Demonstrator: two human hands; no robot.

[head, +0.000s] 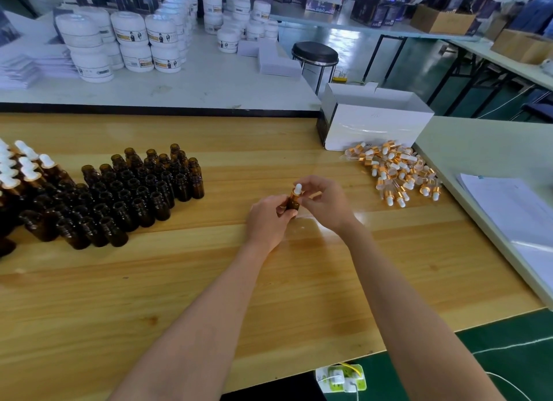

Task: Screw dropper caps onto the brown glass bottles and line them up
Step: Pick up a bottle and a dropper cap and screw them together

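The left hand (269,218) was curled round a brown bottle (291,206), holding it upright just above the middle of the surface (209,281), I'd judge so the neck would not wander. The right hand (321,203) pinched the dropper cap (297,190) on top between thumb and fingertips, the grip one takes to twist. The gold collar sat at the neck, though I could not tell how far it was threaded.

To the left stood a tight block of uncapped bottles (134,191), open-mouthed and near enough for that hand to pick the next one. Beyond them, at the left edge, the capped bottles (27,167) stood in rows with their white bulbs up, finished work set apart from the rest. On the other side, toward the far right corner, a loose heap of caps (398,173) lay within the right hand's reach, just in front of a white box (374,122). Each stock lay on the side of the hand that used it.
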